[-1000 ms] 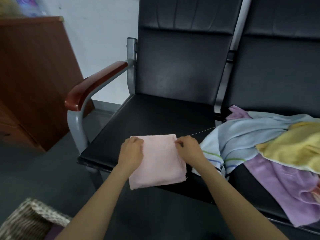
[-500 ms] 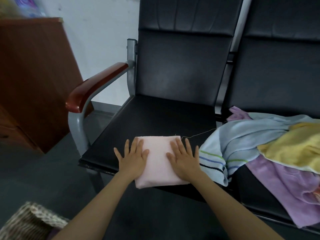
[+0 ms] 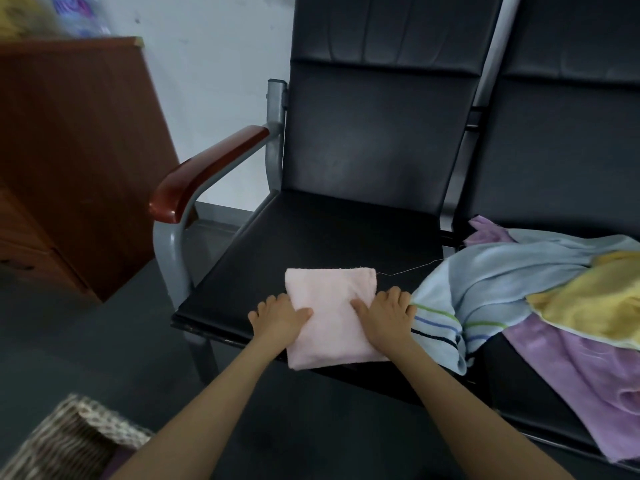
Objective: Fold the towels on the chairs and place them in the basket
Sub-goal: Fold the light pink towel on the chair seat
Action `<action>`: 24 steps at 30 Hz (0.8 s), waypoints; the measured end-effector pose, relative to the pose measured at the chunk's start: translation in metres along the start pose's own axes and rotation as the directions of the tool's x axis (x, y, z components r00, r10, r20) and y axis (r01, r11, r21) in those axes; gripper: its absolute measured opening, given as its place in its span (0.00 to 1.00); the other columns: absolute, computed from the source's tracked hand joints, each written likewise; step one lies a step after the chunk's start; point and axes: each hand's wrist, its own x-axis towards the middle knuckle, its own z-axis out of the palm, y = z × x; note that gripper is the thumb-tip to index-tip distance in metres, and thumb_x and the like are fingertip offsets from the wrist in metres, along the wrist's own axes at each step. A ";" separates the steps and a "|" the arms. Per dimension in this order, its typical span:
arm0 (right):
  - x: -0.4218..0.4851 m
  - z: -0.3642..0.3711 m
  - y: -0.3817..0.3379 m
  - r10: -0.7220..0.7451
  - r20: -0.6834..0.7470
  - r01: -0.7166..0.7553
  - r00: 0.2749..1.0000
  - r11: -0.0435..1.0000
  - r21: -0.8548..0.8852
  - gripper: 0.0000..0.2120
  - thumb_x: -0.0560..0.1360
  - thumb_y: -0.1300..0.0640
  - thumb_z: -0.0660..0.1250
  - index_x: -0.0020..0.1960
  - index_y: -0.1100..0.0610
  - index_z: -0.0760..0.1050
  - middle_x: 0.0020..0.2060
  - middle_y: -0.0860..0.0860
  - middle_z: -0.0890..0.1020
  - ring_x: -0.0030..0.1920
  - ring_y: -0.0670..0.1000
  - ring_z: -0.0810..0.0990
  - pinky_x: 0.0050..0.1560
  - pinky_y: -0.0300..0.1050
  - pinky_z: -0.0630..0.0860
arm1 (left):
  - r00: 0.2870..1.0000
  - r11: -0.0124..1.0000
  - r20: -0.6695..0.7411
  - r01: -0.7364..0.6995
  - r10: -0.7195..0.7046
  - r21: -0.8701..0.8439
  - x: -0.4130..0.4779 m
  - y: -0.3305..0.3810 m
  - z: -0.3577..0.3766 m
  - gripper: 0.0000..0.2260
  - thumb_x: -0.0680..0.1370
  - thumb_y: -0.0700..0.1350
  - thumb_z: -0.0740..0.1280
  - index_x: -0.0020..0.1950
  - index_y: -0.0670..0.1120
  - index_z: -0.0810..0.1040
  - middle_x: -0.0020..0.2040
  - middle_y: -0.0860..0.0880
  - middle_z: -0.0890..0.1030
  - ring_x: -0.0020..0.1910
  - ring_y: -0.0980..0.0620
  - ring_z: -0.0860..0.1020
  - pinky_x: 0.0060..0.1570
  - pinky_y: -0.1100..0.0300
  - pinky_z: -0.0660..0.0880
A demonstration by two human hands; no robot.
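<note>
Half a sec. on from lying flat w/ fingers spread across the cloth, a person's two hands are now sliding out to the sides of a folded pink towel (image 3: 330, 306): the left hand (image 3: 277, 322) is gripping its left edge, thumb on top & fingers curling round the side, while the right hand (image 3: 388, 315) is gripping the right edge the same way. The towel itself is sitting where it was, at the front of the left chair (image 3: 311, 244), its near edge overhanging the black seat a little. A loose thread (image 3: 408, 269) is trailing from its far right corner toward the unfolded heap on the right chair (image 3: 571, 150). There a blue striped towel (image 3: 485, 282) is spilling over the gap btwn the seats, just beside the right hand's fingers, w/ a yellow towel (image 3: 588, 299) lying on top & a purple towel (image 3: 571, 368) hanging off the front. The woven basket (image 3: 69, 438) is waiting on the floor at bottom left, well apart from the seat, its near corner partly hidden by the left forearm. A wooden armrest (image 3: 204, 171) & a brown cabinet (image 3: 69, 150) are standing on the left.
</note>
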 end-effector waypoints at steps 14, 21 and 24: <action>0.002 -0.059 0.024 -0.157 -0.012 0.085 0.988 0.465 0.881 0.11 0.81 0.52 0.55 0.58 0.44 0.74 0.58 0.42 0.76 0.58 0.45 0.73 0.57 0.42 0.68 | 0.951 0.509 -0.097 -0.241 0.293 -0.826 -0.012 0.001 -0.038 0.12 0.81 0.43 0.61 0.63 0.53 0.73 0.59 0.52 0.75 0.57 0.53 0.74 0.51 0.62 0.74; -0.005 -0.075 0.049 -0.413 0.081 0.106 0.907 0.410 0.906 0.24 0.69 0.62 0.74 0.58 0.41 0.75 0.61 0.42 0.74 0.61 0.46 0.74 0.59 0.44 0.76 | 0.904 0.702 -0.097 -0.387 0.416 -0.597 -0.012 -0.010 -0.047 0.24 0.76 0.41 0.68 0.69 0.57 0.69 0.54 0.56 0.70 0.55 0.57 0.71 0.56 0.63 0.70; -0.009 -0.081 0.047 -0.374 0.028 0.210 0.927 0.580 0.787 0.25 0.69 0.62 0.74 0.59 0.40 0.73 0.58 0.40 0.74 0.59 0.45 0.73 0.61 0.42 0.72 | 0.882 0.752 -0.191 -0.469 0.431 -0.463 -0.014 -0.007 -0.042 0.25 0.77 0.43 0.67 0.72 0.55 0.67 0.51 0.54 0.68 0.50 0.59 0.70 0.48 0.70 0.67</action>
